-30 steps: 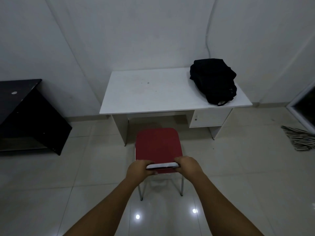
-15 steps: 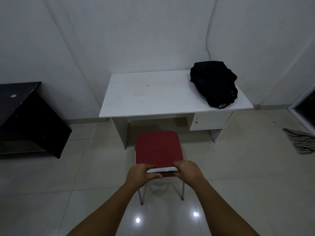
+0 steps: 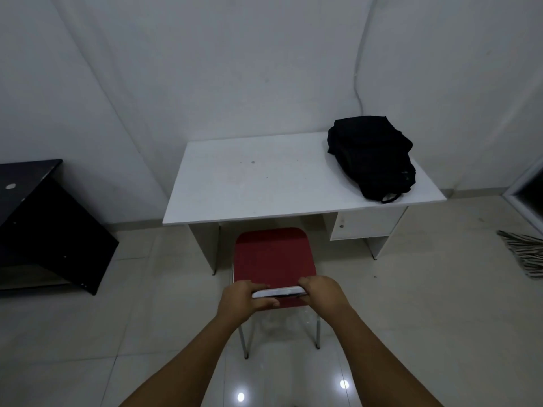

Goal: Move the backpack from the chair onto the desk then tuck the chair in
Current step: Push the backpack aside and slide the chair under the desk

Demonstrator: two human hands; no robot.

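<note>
The black backpack (image 3: 372, 155) lies on the right end of the white desk (image 3: 252, 183), its loop hanging near the front edge. A red chair (image 3: 273, 257) with metal legs stands in front of the desk's knee gap, its front edge just at the desk's front line. My left hand (image 3: 242, 299) and my right hand (image 3: 321, 293) both grip the top of the chair's backrest, one at each end. The backrest's pale top rail shows between them.
A black desk (image 3: 44, 218) stands at the left wall. A striped cloth (image 3: 526, 251) lies on the tiled floor at the right, near a doorway. The white desk has a drawer unit (image 3: 364, 224) on its right side. A cable runs down the wall behind.
Both hands have pushed the chair forward; its seat has moved closer to the desk, now reaching the desk's front edge. The backpack has not moved.
</note>
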